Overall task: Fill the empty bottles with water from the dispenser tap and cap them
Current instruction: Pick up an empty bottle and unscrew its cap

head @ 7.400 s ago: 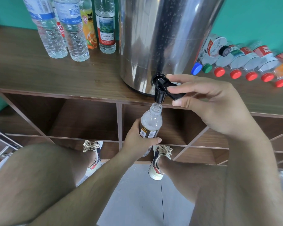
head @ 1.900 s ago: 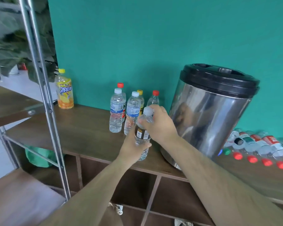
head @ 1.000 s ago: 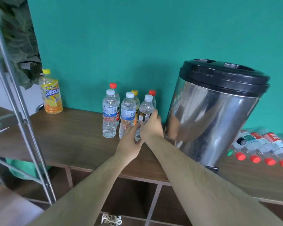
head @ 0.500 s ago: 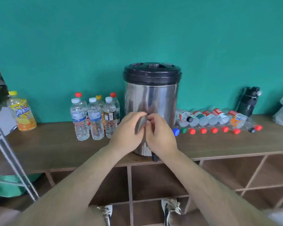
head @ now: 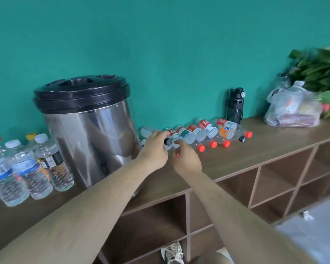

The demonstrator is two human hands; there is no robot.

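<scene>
On the left the filled bottles (head: 30, 168) stand capped, clear of the dispenser (head: 90, 134). Right of it the left hand (head: 153, 149) curls its fingers over a black-capped empty bottle (head: 168, 141), probably next for filling. I cannot tell whether the right hand (head: 188, 161) grasps anything. The other empty bottles (head: 208, 133) lie in a row.

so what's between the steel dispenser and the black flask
Head view: a row of capped empty bottles lying on their sides, with the left hand and right hand at its dispenser end.

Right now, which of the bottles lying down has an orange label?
The bottle at the right end of the lying row. Its label is orange; the others there show red and white labels.
</scene>
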